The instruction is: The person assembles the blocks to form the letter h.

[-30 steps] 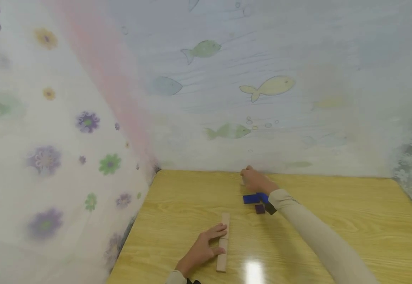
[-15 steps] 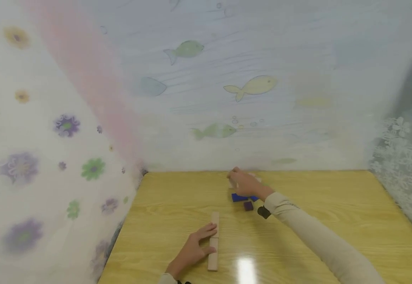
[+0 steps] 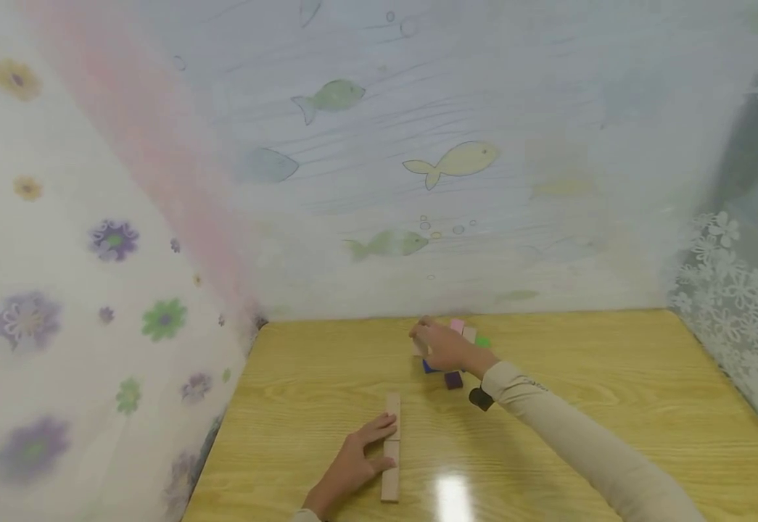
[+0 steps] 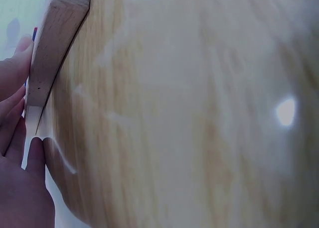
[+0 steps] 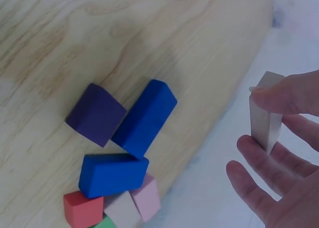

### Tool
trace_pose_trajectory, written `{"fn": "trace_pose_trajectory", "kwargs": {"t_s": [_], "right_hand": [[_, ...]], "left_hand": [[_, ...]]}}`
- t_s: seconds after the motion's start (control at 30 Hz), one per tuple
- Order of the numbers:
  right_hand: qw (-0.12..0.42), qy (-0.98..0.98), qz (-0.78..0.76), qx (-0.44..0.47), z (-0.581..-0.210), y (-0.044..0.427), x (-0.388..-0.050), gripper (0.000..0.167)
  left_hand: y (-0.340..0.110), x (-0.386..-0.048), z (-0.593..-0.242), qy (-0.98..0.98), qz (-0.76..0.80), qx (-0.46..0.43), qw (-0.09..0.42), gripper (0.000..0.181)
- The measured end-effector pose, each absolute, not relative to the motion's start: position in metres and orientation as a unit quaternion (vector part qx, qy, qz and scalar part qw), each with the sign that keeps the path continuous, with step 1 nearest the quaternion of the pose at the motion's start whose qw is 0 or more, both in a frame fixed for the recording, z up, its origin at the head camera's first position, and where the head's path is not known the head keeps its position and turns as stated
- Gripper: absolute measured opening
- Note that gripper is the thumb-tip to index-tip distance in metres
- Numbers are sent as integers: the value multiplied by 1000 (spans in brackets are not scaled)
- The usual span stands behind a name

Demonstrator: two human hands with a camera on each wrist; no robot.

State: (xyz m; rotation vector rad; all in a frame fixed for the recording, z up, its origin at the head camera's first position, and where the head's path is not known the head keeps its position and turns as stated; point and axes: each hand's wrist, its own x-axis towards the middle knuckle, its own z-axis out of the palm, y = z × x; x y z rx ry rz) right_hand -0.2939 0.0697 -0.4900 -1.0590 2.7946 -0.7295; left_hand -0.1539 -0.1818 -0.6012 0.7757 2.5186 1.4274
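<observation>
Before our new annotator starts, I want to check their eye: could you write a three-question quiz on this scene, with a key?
1. Which hand pinches a pale block?
2. The two wooden blocks at the left hand lie: A) stacked; B) end to end; C) crossed.
3. True or false: two blue blocks show in the right wrist view.

Key: 1. The right hand; 2. B; 3. True.

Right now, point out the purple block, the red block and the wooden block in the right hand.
Purple block (image 5: 95, 115), right wrist view, largest visible face.
Red block (image 5: 84, 211), right wrist view, largest visible face.
Wooden block (image 5: 262, 124), right wrist view, uncovered long side.
</observation>
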Motion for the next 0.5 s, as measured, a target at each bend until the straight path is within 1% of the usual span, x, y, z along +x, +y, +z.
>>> {"fn": "trace_pose_trajectory", "kwargs": {"t_s": [0.2,0.33,0.47,0.5], "right_hand": [[21,899,-254,-357,-491,65,-289,46],[15,887,-271,-373,-492,62,-284,43],[33,886,-271,-374,-499,56,-278,42],[45,887,-274,-368,-501,55,-276,43]], "left_hand": [[-182,-154,-598,835,484,246,94,58],[-181,-154,-596,833,490,237,103,58],[-181,-153,-596,832,491,235,106,58],[-181,-153,-596,832,491,235,107,58]]}}
